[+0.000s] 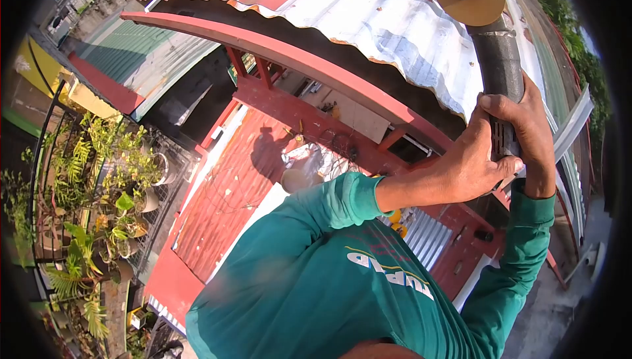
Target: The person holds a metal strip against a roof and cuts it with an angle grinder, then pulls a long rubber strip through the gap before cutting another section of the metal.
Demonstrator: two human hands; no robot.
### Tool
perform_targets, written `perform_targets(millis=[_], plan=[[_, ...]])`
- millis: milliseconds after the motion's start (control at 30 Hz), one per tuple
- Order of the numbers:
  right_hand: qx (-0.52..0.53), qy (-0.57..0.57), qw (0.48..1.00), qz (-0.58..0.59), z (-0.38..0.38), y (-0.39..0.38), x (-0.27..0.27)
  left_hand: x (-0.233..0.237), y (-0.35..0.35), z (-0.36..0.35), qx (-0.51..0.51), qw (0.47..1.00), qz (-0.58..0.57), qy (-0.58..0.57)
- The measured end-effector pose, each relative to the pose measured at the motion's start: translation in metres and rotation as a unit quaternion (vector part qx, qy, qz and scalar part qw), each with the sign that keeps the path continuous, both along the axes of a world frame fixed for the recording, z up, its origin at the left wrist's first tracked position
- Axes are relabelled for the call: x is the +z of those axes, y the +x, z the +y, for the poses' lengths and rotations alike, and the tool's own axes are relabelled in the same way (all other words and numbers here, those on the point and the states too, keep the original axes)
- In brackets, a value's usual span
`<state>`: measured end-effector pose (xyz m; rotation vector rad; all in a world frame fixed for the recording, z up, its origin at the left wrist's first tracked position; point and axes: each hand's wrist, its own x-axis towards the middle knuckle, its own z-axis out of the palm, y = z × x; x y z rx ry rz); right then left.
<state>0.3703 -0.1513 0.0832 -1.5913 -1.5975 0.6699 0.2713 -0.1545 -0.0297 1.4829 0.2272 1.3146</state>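
Holds a dark angle grinder (497, 53) up at the right of the view, tan disc toward the top edge, overlapping white corrugated roofing (368, 23); cannot tell whether touching it. Wraps the left hand (454, 174) around the tool's body and closes the right hand (536, 128) on it from the other side, some fingers hidden. Wears a green long-sleeved shirt (289, 280), bright in the sun.

Shows, below the roofing's rusty edge, a long red beam (296, 53). Spreads lower down into a red surface (217, 194), weathered and marked by a dark shadow (266, 153), with a pale round container (294, 180) and crumpled light sheeting (309, 157) near the shadow. Leads leftward to potted plants (99, 194) beside a dark rail (35, 161). Ends at upper left in a green corrugated roof (138, 56), at upper right in leafy trees (559, 13), at lower right in grey ground (543, 323).
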Motion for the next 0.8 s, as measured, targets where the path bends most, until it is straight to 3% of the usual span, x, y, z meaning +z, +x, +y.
perform_targets(millis=[133, 167, 267, 333, 367, 633, 733, 800], plan=[[0.063, 0.05, 0.988, -0.129, 0.04, 0.004, 0.04, 0.028, 0.014, 0.034, 0.045, 0.994, -0.096, 0.017], [0.08, 0.062, 0.984, -0.146, 0.046, -0.01, 0.05, 0.036, 0.014, 0.042, 0.114, 0.984, -0.128, 0.038], [0.133, 0.047, 0.96, -0.242, 0.094, -0.029, 0.066, 0.051, 0.0, 0.081, 0.071, 0.985, -0.16, -0.004], [0.186, 0.062, 0.948, -0.251, 0.127, -0.043, 0.061, 0.051, -0.007, 0.102, 0.074, 0.965, -0.247, -0.036], [0.207, 0.061, 0.943, -0.252, 0.142, -0.05, 0.057, 0.049, -0.017, 0.113, 0.032, 0.969, -0.239, -0.049], [0.312, 0.012, 0.923, -0.226, 0.216, -0.094, 0.014, 0.013, -0.064, 0.153, 0.12, 0.95, -0.218, -0.187], [0.365, -0.031, 0.907, -0.208, 0.237, -0.1, 0.007, 0.003, -0.084, 0.166, 0.096, 0.95, -0.167, -0.246], [0.386, -0.026, 0.9, -0.203, 0.259, -0.1, -0.008, -0.003, -0.094, 0.167, 0.056, 0.943, -0.193, -0.264]])
